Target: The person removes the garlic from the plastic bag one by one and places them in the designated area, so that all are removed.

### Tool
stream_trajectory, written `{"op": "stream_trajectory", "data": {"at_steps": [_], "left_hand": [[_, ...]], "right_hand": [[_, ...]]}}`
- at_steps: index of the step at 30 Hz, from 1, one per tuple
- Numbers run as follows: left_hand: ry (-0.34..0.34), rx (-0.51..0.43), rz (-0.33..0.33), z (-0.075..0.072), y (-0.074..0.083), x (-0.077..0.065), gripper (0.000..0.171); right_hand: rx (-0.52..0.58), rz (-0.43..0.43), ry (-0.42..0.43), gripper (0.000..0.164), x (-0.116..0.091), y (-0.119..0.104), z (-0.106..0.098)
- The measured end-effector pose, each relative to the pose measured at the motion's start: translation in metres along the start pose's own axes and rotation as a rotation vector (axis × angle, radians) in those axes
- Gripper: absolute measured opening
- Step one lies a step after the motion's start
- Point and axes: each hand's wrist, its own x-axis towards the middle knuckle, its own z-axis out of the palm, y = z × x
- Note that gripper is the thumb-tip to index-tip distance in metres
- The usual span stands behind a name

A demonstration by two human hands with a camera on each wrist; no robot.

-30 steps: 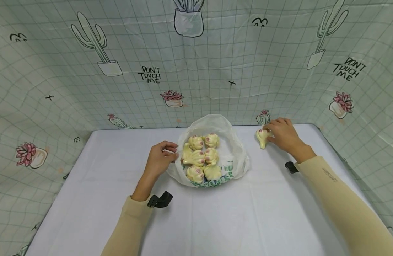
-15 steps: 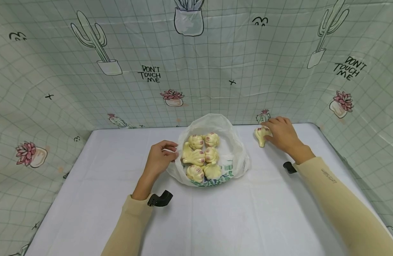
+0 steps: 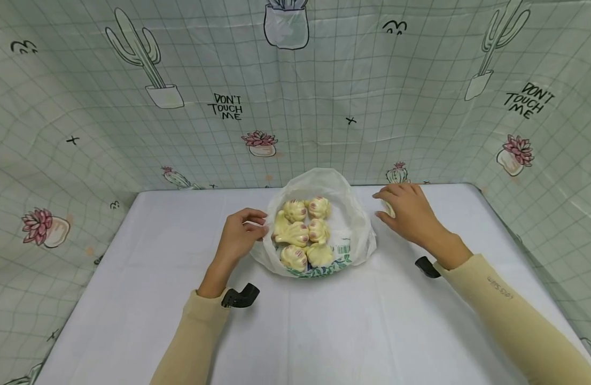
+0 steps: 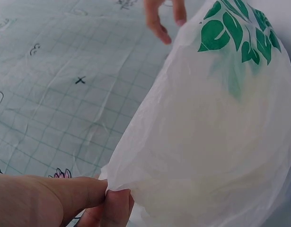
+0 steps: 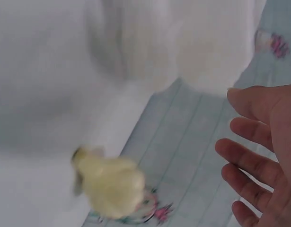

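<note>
Head view: from here I see a person's left hand [image 3: 241, 233] at the near-left rim of a white plastic bag [image 3: 358, 235], thumb and fingers together at its edge. The bag lies open on the white-covered table [image 3: 334, 331], and inside it sits a cluster of pale yellow garlic bulbs [image 3: 293, 235] with reddish marks, beside a printed barcode [image 3: 343, 249]. To the right of the bag, the right hand [image 3: 411, 214] is held with its fingers spread; a sliver of a loose bulb [image 3: 390, 208] shows between thumb and fingers, outside the bag. Behind the table hangs a checked cloth [image 3: 305, 107] printed with cacti and "DON'T TOUCH ME".

Left wrist view: the left thumb and a finger pinch the bag's thin edge. Green leaves [image 4: 233, 32] are printed on the plastic, and fingertips of the other hand show at the top.

Right wrist view: the right hand's fingers are parted and hold nothing. The loose bulb, blurred, is well apart from them; I can't tell whether it rests on the table.
</note>
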Motion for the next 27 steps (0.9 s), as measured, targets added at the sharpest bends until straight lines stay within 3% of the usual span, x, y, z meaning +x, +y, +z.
{"op": "stream_trajectory", "data": {"at_steps": [8,13,27], "left_hand": [[-0.003,-0.001,-0.002,0.002,0.002,0.0,0.027],[0.004,-0.006,-0.008,0.003,0.002,0.0,0.027],[0.0,-0.004,-0.012,0.006,0.003,0.001,0.027]], "right_hand": [[0.058,-0.183,0.031,0.03,-0.002,-0.051,0.003],[0.081,-0.257,-0.01,0.036,-0.002,-0.073,0.005],[0.059,-0.371,-0.067,0.04,0.002,-0.104,0.023]]}}
